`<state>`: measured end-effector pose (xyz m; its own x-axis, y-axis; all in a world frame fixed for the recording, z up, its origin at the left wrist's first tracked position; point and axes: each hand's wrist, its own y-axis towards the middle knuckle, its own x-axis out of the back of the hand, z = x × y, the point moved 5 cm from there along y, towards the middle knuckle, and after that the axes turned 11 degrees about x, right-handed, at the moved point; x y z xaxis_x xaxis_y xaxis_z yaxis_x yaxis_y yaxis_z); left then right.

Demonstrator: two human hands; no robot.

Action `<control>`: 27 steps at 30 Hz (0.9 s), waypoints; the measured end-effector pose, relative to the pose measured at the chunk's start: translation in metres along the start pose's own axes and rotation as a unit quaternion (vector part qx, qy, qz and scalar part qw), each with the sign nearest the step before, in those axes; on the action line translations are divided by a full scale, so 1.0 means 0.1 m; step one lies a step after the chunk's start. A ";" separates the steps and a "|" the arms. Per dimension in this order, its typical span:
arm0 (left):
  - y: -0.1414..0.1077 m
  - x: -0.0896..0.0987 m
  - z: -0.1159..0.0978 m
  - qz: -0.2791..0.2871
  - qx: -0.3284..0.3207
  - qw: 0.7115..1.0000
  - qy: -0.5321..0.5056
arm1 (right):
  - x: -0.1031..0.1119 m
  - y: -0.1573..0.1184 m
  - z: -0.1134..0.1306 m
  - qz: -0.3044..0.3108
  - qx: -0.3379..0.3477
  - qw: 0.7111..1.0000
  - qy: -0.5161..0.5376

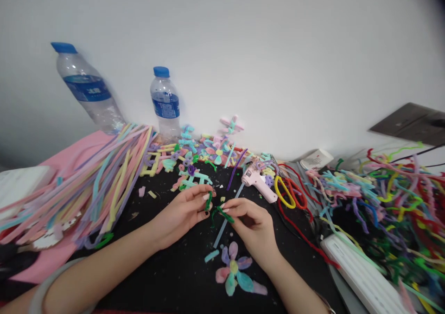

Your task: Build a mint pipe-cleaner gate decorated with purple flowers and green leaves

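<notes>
Dark green fuzzy stem (pixel 225 214) is held just above the near middle of the black tabletop (pixel 156 281), pinched between the thumb and fingers of the right hand (pixel 252 221). The left hand (pixel 182 216), just beside it, grips another green length (pixel 208 201) between thumb and fingertips; whether the two lengths are joined cannot be told.

Readable writing is scarce: two clear bottles, a left bottle (pixel 88 88) and a right bottle (pixel 166 105), stand at the far left, each with one blue cap and one blue label bearing white characters too small to make out. One white adapter (pixel 317 159), far right, carries tiny illegible print.

One six-petalled pastel flower (pixel 233 266) lies near the right forearm, with one short blue piece (pixel 212 256) to its left. One pale translucent stick (pixel 221 236) slants between the hands and the single pink glue gun (pixel 260 186). Right of the gun show two handle loops, one yellow loop (pixel 285 198) and one orange loop (pixel 299 198). One white power strip (pixel 365 274) lies at the near right. A pastel bundle (pixel 111 179) at left and a tangled heap (pixel 392 212) at right hold too many stems to count.
</notes>
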<state>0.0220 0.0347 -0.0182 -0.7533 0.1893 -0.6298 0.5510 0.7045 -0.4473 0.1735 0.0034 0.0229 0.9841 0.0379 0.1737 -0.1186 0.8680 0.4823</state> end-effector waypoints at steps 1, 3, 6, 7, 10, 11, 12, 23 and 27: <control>0.00 0.00 0.01 0.005 0.009 1.000 -0.010 | -0.01 0.00 0.03 0.010 0.022 1.000 -0.016; 0.00 -0.02 0.05 0.017 0.029 0.999 -0.022 | -0.03 0.00 0.09 0.022 0.055 0.997 -0.042; 0.00 -0.06 0.09 0.037 0.057 0.997 -0.030 | -0.04 0.00 0.13 0.035 0.086 0.994 -0.064; -0.01 -0.07 0.10 0.043 0.064 0.997 -0.030 | -0.04 -0.01 0.13 0.039 0.092 0.993 -0.069; -0.03 -0.09 0.13 0.060 0.076 0.995 -0.024 | -0.04 -0.01 0.14 0.048 0.110 0.989 -0.086; -0.03 -0.09 0.14 0.063 0.079 0.995 -0.022 | -0.04 -0.02 0.14 0.051 0.114 0.988 -0.092; -0.04 -0.10 0.14 0.064 0.080 0.994 -0.020 | -0.04 -0.02 0.14 0.052 0.118 0.987 -0.097; -0.02 -0.09 0.14 0.042 0.072 0.996 0.016 | -0.04 -0.02 0.19 0.053 0.168 0.972 -0.157; -0.02 -0.08 0.13 0.018 0.068 0.997 0.016 | -0.03 -0.02 0.20 0.033 0.194 0.965 -0.176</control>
<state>0.0315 0.0231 -0.0208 -0.7426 0.2356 -0.6269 0.6192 0.5983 -0.5086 0.1682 -0.0082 0.0390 0.8746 -0.1428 0.4633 -0.2876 0.6164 0.7331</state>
